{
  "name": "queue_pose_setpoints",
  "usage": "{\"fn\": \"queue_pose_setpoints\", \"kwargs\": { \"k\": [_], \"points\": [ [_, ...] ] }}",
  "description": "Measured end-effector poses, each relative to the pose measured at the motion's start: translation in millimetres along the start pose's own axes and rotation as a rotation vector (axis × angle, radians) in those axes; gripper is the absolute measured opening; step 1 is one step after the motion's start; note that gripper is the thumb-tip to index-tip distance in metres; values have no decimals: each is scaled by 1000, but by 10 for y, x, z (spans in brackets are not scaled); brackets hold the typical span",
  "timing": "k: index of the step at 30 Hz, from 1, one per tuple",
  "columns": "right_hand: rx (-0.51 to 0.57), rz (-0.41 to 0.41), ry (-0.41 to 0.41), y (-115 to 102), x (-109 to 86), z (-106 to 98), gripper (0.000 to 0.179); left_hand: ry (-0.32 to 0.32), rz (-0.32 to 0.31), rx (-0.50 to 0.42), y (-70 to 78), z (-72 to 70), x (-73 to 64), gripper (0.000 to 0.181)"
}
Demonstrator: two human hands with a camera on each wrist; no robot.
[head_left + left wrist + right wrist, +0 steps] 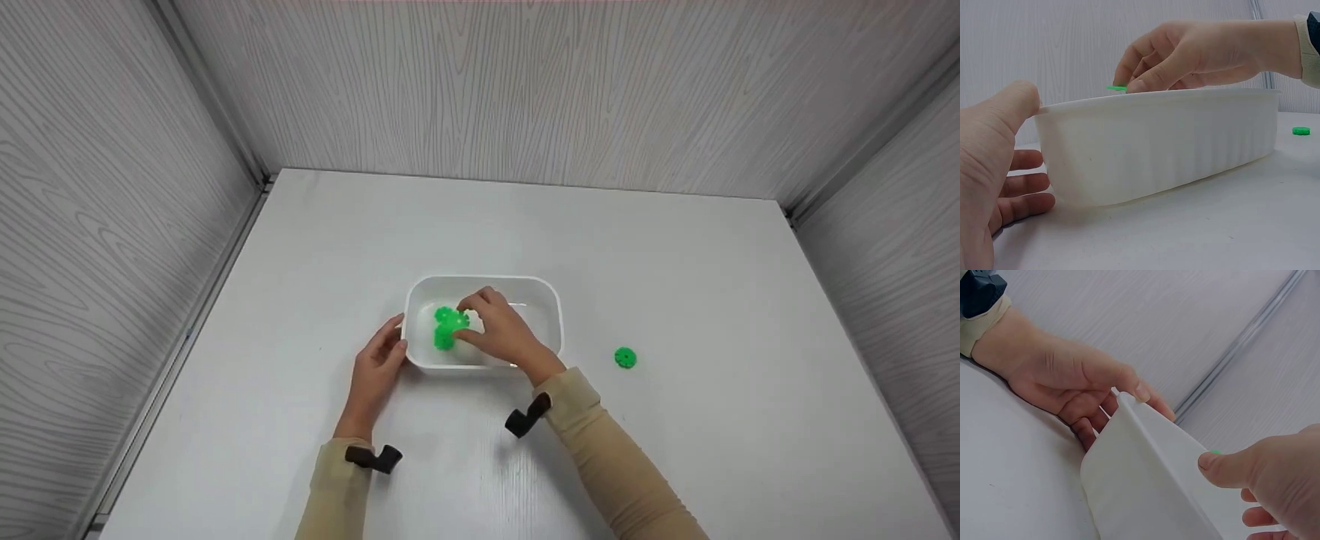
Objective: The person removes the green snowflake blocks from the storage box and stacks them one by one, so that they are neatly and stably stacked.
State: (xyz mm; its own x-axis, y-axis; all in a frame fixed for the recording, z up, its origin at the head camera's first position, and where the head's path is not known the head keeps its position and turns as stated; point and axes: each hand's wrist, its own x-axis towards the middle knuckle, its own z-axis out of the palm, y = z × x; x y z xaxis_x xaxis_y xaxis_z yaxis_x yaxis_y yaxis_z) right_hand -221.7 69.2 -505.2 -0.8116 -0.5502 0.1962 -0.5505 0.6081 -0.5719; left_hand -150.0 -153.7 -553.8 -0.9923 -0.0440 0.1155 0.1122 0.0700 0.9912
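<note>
A white plastic box (484,278) with rounded corners stands on the table. My left hand (375,369) holds its left end, thumb at the rim and other fingers against the outer wall. Over the inside of the box, my right hand (501,330) pinches a green notched plastic disc (1116,88) between thumb and fingertips. It shows just above the rim in the left wrist view. More green notched discs (444,340) lie inside the box, partly overlapped by the held one. The right wrist view shows only a sliver of green behind the right thumb.
Another green notched disc (625,358) lies on the white table (697,420), to the right of the box. Wood-grain panels (480,90) stand behind the table and along both sides. Each sleeve cuff carries a black wrist camera (527,415).
</note>
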Motion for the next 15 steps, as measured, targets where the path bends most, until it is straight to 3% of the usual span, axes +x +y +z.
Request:
{"fn": "queue_pose_setpoints", "kwargs": {
  "k": [15],
  "points": [
    [-10, -92, 175, 80, -259, -117, 35, -4, 21, -15, 17, -11, 0, 44]
  ]
}}
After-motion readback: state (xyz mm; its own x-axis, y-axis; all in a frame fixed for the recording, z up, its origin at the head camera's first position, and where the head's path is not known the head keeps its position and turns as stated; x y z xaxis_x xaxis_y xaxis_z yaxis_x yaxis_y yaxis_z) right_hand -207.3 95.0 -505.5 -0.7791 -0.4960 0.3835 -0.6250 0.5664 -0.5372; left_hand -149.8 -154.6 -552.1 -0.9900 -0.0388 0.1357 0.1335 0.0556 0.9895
